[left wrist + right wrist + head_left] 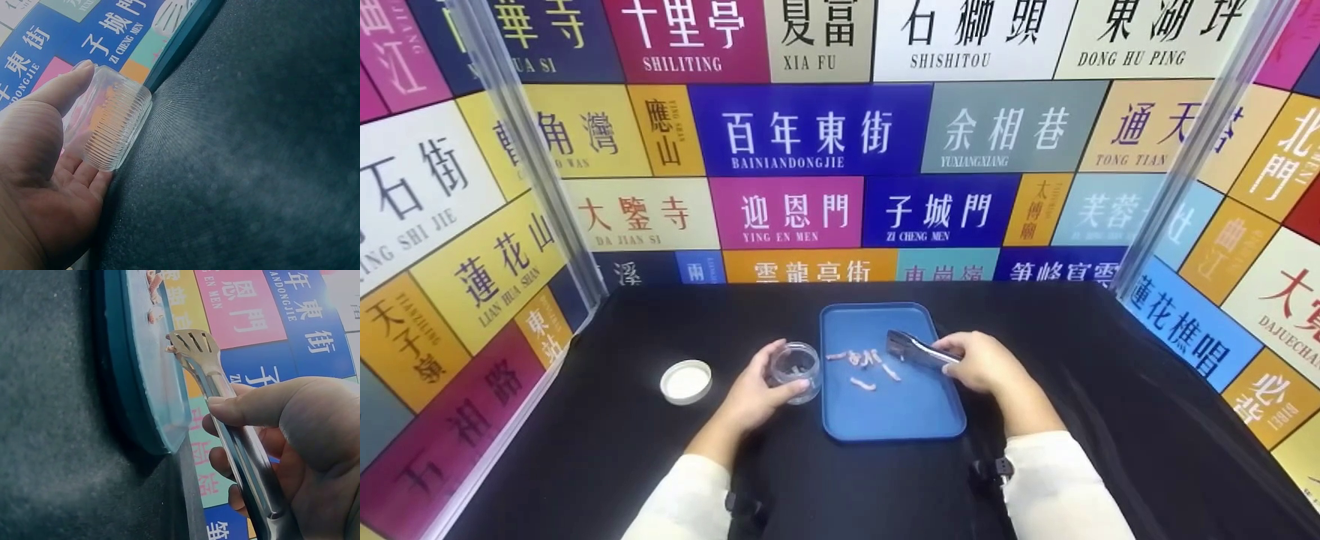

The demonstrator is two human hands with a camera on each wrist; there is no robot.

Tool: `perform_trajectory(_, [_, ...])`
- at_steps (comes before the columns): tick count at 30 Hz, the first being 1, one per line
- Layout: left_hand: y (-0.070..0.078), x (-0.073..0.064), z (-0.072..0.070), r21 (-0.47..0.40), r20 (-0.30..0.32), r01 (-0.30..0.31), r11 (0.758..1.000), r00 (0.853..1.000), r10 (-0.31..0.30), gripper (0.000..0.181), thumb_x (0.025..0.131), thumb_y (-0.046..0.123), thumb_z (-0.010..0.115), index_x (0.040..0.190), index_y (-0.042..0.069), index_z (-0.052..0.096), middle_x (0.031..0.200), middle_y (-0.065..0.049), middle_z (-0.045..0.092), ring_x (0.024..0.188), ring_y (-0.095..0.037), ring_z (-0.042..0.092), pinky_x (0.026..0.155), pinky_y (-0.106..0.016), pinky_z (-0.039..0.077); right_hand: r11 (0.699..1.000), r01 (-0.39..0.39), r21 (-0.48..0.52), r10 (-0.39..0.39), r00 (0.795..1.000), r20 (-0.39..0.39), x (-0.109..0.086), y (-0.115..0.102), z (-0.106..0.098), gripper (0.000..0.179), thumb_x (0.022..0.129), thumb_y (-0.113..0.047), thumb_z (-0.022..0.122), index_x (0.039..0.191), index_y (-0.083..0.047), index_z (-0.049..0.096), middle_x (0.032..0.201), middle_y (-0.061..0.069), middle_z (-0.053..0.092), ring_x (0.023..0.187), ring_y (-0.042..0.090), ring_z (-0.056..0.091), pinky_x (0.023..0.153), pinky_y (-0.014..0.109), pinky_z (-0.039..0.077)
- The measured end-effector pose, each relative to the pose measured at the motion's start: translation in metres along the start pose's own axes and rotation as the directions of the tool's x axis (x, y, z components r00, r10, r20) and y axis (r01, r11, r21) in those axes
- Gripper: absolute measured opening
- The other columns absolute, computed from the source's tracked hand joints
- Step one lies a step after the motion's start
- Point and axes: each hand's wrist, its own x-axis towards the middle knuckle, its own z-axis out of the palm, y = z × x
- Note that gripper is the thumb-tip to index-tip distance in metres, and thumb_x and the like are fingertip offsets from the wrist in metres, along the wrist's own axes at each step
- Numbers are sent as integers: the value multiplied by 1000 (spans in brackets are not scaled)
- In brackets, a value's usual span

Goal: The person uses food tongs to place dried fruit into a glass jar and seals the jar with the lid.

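Observation:
My left hand (756, 390) grips a clear glass jar (804, 352) beside the tray's left edge, thumb on the near side. Ribbed walls show on the jar (115, 121) in the left wrist view; its contents are too unclear to tell. With my right hand (984, 361) I hold metal tongs (919, 349), their slotted heads over the right part of the blue tray (885, 416). At the tips of the tongs (197, 346) a small pinkish piece (170, 349) shows in the right wrist view. Several pinkish, strip-like pieces (863, 385) lie on the tray.
A round white lid (686, 382) lies on the black cloth (607, 360) to the left of my left hand. Panels with coloured place-name signs (810, 135) stand behind the table and on both sides. Clear corner posts (1207, 142) rise at the back.

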Motion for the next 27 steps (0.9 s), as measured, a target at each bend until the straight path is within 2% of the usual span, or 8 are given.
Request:
perform_trajectory(7, [1,-1,0,5,2,4,1000,1000,-4,88,88,31,90,161,13,45,159,-16,57,145,-38,57,124,-59,44,999,38,-6,-38,999,-23,-2,-6,-2,38,98,-12,72,135,-20,74,131,14,75,115,33,69,108,61,54])
perform_trajectory(12, [2,-1,0,2,0,7,1000,1000,-7,88,88,31,89,161,13,44,160,-16,56,145,-38,57,124,-59,43,999,32,8,-32,999,-40,-5,-15,-2,39,100,-13,71,138,-21,73,138,15,73,123,36,68,111,62,53])
perform_trajectory(19, [2,0,1,7,-5,21,1000,1000,-21,87,87,31,90,160,15,46,161,-13,56,148,-36,54,127,-58,40,991,131,-33,-134,984,-115,-9,-33,5,41,97,-13,73,137,-22,74,139,13,73,129,36,67,114,61,51])
perform_trajectory(23, [2,0,1,6,-6,21,1000,1000,-20,87,87,30,91,160,15,46,160,-13,57,147,-36,55,127,-58,40,986,161,-50,-167,977,-133,-13,-48,10,41,98,-16,74,137,-26,74,142,11,71,135,35,65,117,60,49])
perform_trajectory(27, [1,0,0,6,-7,18,1000,1000,-18,87,87,30,90,160,15,46,159,-14,57,146,-36,56,126,-58,40,975,210,-68,-218,962,-161,-18,-63,15,41,97,-16,76,136,-29,75,138,7,73,132,32,67,115,57,52])
